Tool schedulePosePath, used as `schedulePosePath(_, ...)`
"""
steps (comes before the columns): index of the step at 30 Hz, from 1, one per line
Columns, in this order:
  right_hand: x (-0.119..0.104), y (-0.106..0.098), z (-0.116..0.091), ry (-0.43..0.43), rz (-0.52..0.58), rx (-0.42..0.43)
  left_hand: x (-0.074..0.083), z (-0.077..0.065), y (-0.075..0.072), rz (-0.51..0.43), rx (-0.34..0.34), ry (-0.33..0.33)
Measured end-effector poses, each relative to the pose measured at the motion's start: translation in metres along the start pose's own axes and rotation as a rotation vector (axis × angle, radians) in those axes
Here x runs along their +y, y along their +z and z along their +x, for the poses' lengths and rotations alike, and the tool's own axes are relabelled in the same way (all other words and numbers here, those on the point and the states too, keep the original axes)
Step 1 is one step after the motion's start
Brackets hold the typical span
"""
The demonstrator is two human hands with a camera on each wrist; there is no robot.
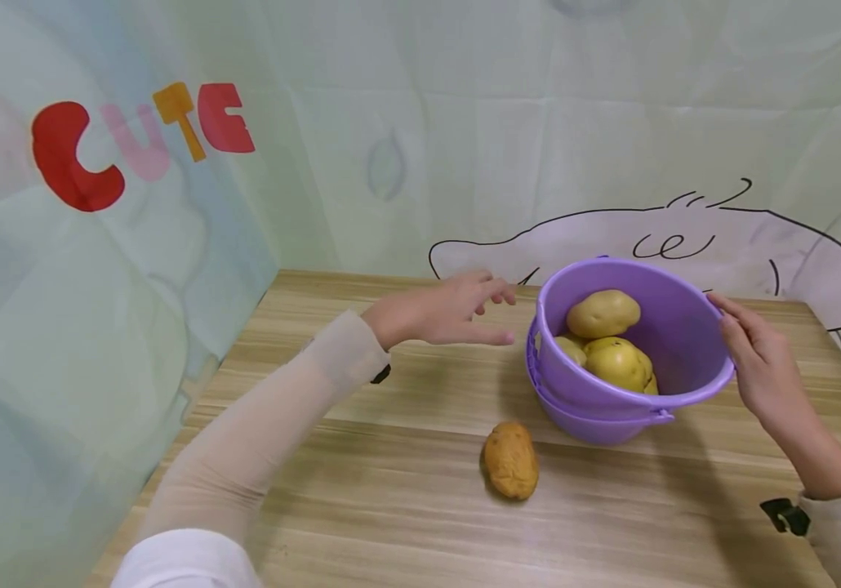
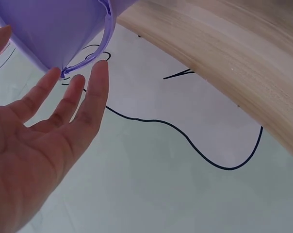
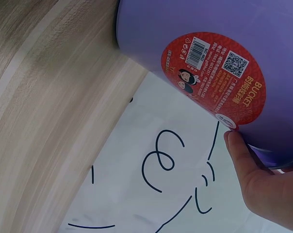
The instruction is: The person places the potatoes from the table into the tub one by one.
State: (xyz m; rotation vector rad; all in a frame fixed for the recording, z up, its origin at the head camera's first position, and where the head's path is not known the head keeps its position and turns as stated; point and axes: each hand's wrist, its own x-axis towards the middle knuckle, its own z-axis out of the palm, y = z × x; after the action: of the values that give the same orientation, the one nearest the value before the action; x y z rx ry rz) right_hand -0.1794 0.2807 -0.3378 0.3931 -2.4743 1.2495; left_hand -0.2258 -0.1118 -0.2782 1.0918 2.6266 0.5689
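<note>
My right hand [image 1: 769, 367] grips the right rim of a purple plastic bucket [image 1: 692, 343], thumb and fingers at its edge. The bucket leans over the wooden table, its mouth toward me, with several pale and yellow potatoes [image 1: 604, 314] inside. Its handle [image 2: 95, 51] hangs along its side in the left wrist view. Left of the bucket, my left hand [image 1: 450, 310] reaches out with fingers spread, apart from the rim and holding nothing. A brown, wrinkled potato [image 1: 511, 461] lies on the table in front of the bucket.
The wood-grain table [image 1: 362, 506] ends at a hanging cloth backdrop [image 1: 406, 188] with line drawings and coloured letters. Another cloth [image 1: 60, 327] borders the left side. A round red label [image 3: 214, 80] is stuck on the bucket's outer wall.
</note>
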Motion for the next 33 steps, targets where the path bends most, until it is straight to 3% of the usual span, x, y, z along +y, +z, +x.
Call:
schedulePosePath(9,0.000,0.001,-0.001,-0.012,0.001,0.004,0.005,-0.011,0.015,-0.027,-0.002,0.013)
schedulePosePath(25,-0.001,-0.001,0.000,0.002,-0.012,0.004,0.011,-0.022,0.045,-0.009,-0.010,0.150)
schedulePosePath(33,-0.001,-0.002,0.001,0.025,-0.045,-0.010,0.019,-0.027,0.060,0.004,-0.061,0.183)
